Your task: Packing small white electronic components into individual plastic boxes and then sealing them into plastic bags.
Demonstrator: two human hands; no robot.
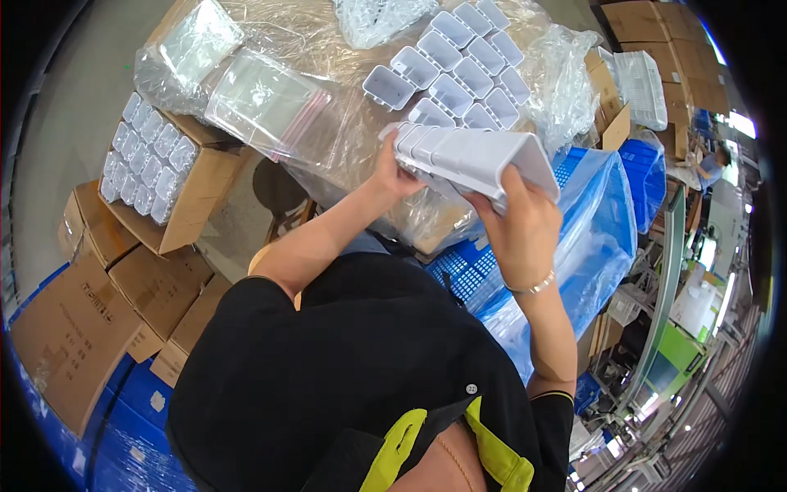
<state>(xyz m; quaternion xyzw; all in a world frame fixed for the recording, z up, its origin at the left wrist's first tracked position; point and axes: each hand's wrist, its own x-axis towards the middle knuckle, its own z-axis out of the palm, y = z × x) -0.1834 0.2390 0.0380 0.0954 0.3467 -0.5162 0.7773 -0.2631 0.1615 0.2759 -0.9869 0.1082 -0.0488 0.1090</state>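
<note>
Black shirt (352, 344) right up close, yellow lining at its collar, and beyond it spreads the table (348, 123), covered in crinkled clear film. Left of that table it's cartons (78, 328), brown and grouped together; right of its near side, a blue crate (463, 279) under a loose clear liner (594, 221). Over at the table's left, an open carton (201, 197) packed with pale containers (147, 160). White bins (443, 53) stand in slanting rows on the table's far right part, and now the main piece — a nested white stack (467, 152), held tilted above the table's near right part. Clear bags (258, 98) lie flat on the table's left part. Both hands are closed on that stack: left hand (398, 174) gripping its left end, right hand (522, 217) clasping its right end — and a bracelet (537, 285) rings the right wrist, just off the table's near side.
</note>
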